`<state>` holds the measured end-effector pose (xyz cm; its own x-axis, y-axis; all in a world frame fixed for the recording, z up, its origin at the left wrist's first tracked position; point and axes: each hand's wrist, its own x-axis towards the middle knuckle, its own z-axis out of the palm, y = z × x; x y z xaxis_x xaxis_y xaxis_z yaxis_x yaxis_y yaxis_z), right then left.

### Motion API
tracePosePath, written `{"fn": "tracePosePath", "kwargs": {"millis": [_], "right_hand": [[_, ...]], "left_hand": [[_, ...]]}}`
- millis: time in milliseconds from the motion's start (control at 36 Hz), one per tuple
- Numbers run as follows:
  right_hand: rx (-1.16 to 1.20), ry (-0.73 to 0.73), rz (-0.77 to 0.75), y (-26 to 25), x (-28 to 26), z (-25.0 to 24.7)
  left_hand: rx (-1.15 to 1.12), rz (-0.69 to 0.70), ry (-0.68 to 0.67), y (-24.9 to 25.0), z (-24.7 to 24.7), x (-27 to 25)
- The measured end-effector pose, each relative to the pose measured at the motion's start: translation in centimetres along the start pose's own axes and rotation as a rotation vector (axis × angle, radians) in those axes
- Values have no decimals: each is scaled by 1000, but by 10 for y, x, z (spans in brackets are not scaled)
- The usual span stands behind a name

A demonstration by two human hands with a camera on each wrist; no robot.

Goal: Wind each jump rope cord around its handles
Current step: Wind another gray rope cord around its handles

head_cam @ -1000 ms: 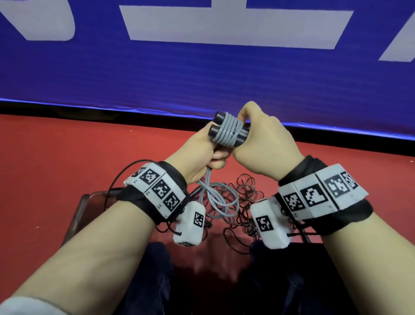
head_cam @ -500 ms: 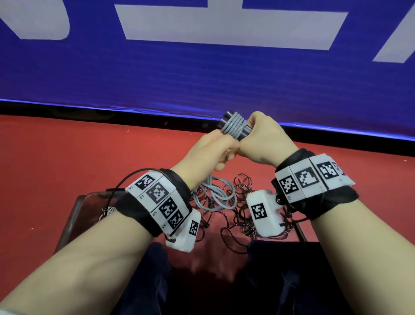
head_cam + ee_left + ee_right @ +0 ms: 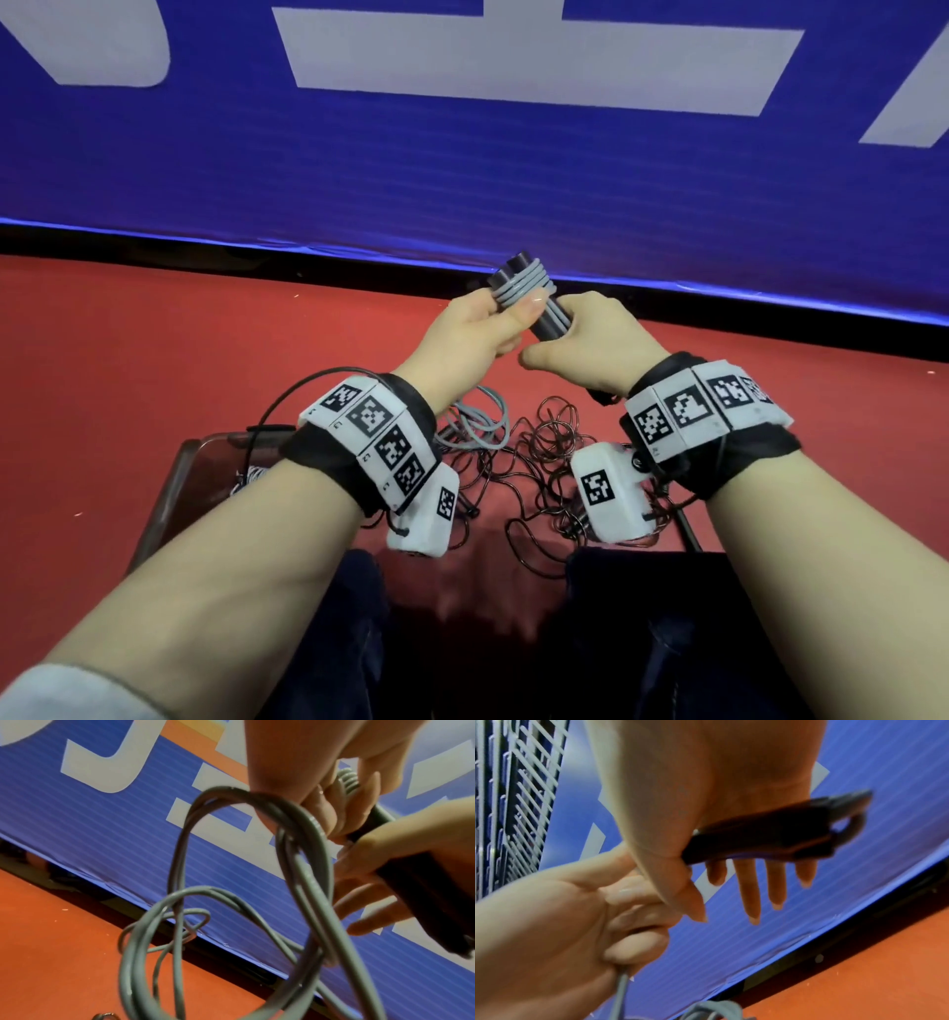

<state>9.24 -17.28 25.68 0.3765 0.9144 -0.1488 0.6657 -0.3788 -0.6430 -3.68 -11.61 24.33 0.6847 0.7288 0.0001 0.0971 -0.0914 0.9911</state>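
Head view showed the left hand (image 3: 475, 334) with thumb and fingers curled round the grey cord (image 3: 518, 288) where it coiled over the paired black handles (image 3: 544, 313), held up between both hands above the red floor (image 3: 154, 360). Right hand (image 3: 595, 349) cradled the handles' lower end against the palm, fingers (image 3: 753, 892) hanging straight, not closed round them. Risk, as judged: that loose right-hand hold could let the handles slip or twist apart, slackening the five or so tight turns. Remaining cord hung below in several loose loops (image 3: 231, 902), which might snag together, or catch the thin dark rope tangle (image 3: 544, 462) lying on the floor beneath.
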Motion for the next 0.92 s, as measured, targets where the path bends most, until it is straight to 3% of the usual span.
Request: {"fn": "tracePosePath", "kwargs": {"millis": [167,278,361,417,500,611,778,917], "right_hand": [[310,-199,-30,0,-6,0],[216,-33,-54,1,1,7],[104,110,-58,0,6,12],[35,141,-47,2,9,11],[-2,163,1,8,17,5],[-119,125,52,17,20,1],[-339,1,106,22,19,9],[-503,-194,136,19,16,21]], "left_hand": [[4,-1,0,-4,-10,3],[14,10,-5,-4,-13,3],[121,17,106,-7,-13,3],[234,20,207,-12,-15,4],[359,39,227,-18,-16,3],[620,118,129,-23,-10,-3],[1256,324,-118,-18,-10,-2],[1498,340,-321,-13,-14,0]]}}
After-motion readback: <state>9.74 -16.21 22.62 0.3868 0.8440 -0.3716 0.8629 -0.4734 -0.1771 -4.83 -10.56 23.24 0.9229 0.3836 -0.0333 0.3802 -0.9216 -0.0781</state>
